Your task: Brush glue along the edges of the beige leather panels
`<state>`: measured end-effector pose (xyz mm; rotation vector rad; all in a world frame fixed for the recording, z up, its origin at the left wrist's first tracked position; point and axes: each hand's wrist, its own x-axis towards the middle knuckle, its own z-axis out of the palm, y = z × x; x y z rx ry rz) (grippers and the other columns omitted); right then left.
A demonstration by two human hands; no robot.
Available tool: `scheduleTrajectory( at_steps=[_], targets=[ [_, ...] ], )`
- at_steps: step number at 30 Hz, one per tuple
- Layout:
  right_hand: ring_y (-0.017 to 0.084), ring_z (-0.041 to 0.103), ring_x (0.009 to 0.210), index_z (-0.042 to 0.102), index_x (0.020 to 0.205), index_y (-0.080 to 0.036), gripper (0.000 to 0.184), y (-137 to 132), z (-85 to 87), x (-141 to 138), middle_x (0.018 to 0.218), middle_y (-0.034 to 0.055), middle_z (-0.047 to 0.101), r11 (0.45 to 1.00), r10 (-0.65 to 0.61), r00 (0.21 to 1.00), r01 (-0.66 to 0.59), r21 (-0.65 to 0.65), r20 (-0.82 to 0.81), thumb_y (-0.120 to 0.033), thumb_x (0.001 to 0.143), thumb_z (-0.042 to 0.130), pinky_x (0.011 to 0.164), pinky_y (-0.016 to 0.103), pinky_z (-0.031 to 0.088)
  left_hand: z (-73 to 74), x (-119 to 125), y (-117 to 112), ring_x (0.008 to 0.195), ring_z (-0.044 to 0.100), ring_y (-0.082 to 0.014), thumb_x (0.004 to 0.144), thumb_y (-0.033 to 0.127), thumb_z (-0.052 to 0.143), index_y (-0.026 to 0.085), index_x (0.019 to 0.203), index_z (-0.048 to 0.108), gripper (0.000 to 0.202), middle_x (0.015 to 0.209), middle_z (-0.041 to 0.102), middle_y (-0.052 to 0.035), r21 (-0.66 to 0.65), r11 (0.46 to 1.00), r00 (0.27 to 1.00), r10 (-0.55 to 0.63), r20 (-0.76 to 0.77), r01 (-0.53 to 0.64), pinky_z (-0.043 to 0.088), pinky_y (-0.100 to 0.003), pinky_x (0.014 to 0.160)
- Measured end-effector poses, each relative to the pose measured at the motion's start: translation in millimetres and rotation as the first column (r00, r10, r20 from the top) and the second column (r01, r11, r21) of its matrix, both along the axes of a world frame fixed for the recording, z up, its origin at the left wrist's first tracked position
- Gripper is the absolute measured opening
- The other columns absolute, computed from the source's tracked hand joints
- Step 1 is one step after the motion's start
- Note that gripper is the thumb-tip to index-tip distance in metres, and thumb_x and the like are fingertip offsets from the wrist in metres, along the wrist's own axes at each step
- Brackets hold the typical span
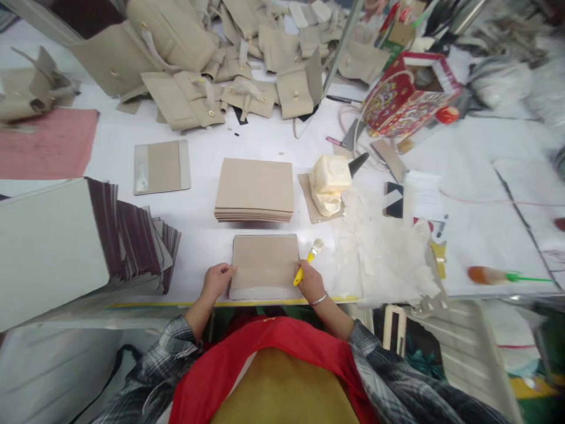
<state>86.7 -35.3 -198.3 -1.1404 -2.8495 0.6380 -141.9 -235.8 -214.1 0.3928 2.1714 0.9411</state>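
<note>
A beige rectangular panel lies flat at the near edge of the white table, right in front of me. My left hand rests curled against the panel's left edge, fingers closed on it. My right hand sits at the panel's right edge and grips a small brush with a yellow handle, bristles pointing up and away to the right. Just beyond the panel stands a neat stack of the same beige panels.
Dark-edged board stacks sit left. A yellowish glue tub and torn white paper scraps lie right. Beige bag parts pile at the back beside a red patterned box. A single panel lies back left.
</note>
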Motion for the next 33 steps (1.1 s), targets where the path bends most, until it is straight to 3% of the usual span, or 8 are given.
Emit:
scheduleTrajectory(
  at_steps=[5, 13, 19, 25, 27, 31, 33],
  targets=[
    [0.018, 0.058, 0.068, 0.054, 0.100, -0.016, 0.022, -0.2, 3.4, -2.3, 0.074, 0.0058, 0.062, 0.999, -0.038, 0.998, 0.038, 0.005, 0.042, -0.026, 0.088, 0.038, 0.062, 0.026, 0.041, 1.0, -1.4, 3.1, 0.048, 0.051, -0.0120, 0.065, 0.048, 0.057, 0.016, 0.061, 0.059, 0.032, 0.050, 0.054, 0.0032, -0.018, 0.999, 0.997, 0.031, 0.070, -0.030, 0.040, -0.022, 0.046],
    [0.017, 0.058, 0.069, 0.054, 0.102, -0.015, 0.022, 0.0, 4.0, -2.9, 0.075, 0.0060, 0.062, 1.000, 0.010, 0.998, -0.011, 0.010, 0.066, -0.023, 0.087, 0.040, 0.063, 0.025, 0.039, -0.9, -2.8, 5.0, 0.045, 0.048, -0.0106, 0.062, 0.047, 0.058, 0.016, 0.060, 0.058, 0.031, 0.048, 0.052, 0.0037, 0.004, 0.999, 0.992, 0.054, 0.113, -0.054, 0.041, -0.022, 0.045],
    [0.017, 0.057, 0.070, 0.053, 0.105, -0.015, 0.023, 1.1, 4.3, -3.6, 0.077, 0.0068, 0.062, 0.998, 0.050, 0.987, -0.054, 0.018, 0.151, -0.022, 0.086, 0.041, 0.060, 0.025, 0.036, 8.8, -7.3, 9.3, 0.047, 0.050, -0.0125, 0.070, 0.043, 0.050, 0.016, 0.061, 0.059, 0.029, 0.050, 0.055, 0.0011, -0.082, 0.988, 0.989, -0.136, -0.054, 0.132, 0.039, -0.023, 0.048],
    [0.018, 0.057, 0.068, 0.050, 0.104, -0.017, 0.021, 1.1, 15.0, -15.1, 0.077, 0.0066, 0.061, 0.990, 0.112, 0.949, -0.132, 0.050, 0.295, -0.023, 0.085, 0.045, 0.055, 0.026, 0.031, 25.2, -19.6, 14.7, 0.061, 0.053, -0.0150, 0.068, 0.034, 0.058, 0.017, 0.058, 0.062, 0.021, 0.058, 0.061, -0.0018, -0.210, 0.951, 0.954, -0.260, -0.149, 0.226, 0.037, -0.025, 0.060],
    [0.018, 0.057, 0.066, 0.050, 0.103, -0.016, 0.022, 2.6, 24.2, -19.6, 0.077, 0.0078, 0.061, 0.990, 0.091, 0.933, -0.123, 0.069, 0.349, -0.030, 0.086, 0.046, 0.053, 0.026, 0.029, 34.5, -24.2, 15.5, 0.065, 0.055, -0.0169, 0.070, 0.036, 0.059, 0.016, 0.062, 0.063, 0.022, 0.064, 0.063, -0.0042, -0.296, 0.915, 0.922, -0.337, -0.189, 0.274, 0.037, -0.026, 0.062],
    [0.019, 0.059, 0.066, 0.048, 0.103, -0.014, 0.041, 12.3, 41.4, -18.9, 0.080, 0.0100, 0.061, 0.984, -0.035, 0.940, -0.027, 0.176, 0.338, -0.050, 0.082, 0.051, 0.051, 0.025, 0.029, 60.4, -23.9, 20.2, 0.080, 0.058, -0.0229, 0.074, 0.049, 0.058, 0.015, 0.083, 0.064, 0.035, 0.085, 0.065, -0.0103, -0.587, 0.737, 0.772, -0.572, -0.278, 0.334, 0.041, -0.030, 0.067],
    [0.019, 0.059, 0.066, 0.050, 0.104, -0.015, 0.043, 18.9, 48.5, -13.9, 0.078, 0.0094, 0.062, 0.975, -0.073, 0.964, 0.015, 0.220, 0.255, -0.052, 0.082, 0.050, 0.051, 0.025, 0.029, 70.3, -13.7, 28.4, 0.093, 0.057, -0.0259, 0.077, 0.047, 0.056, 0.015, 0.099, 0.061, 0.039, 0.100, 0.062, -0.0133, -0.597, 0.745, 0.663, -0.611, -0.432, 0.298, 0.042, -0.033, 0.075]
  ],
)
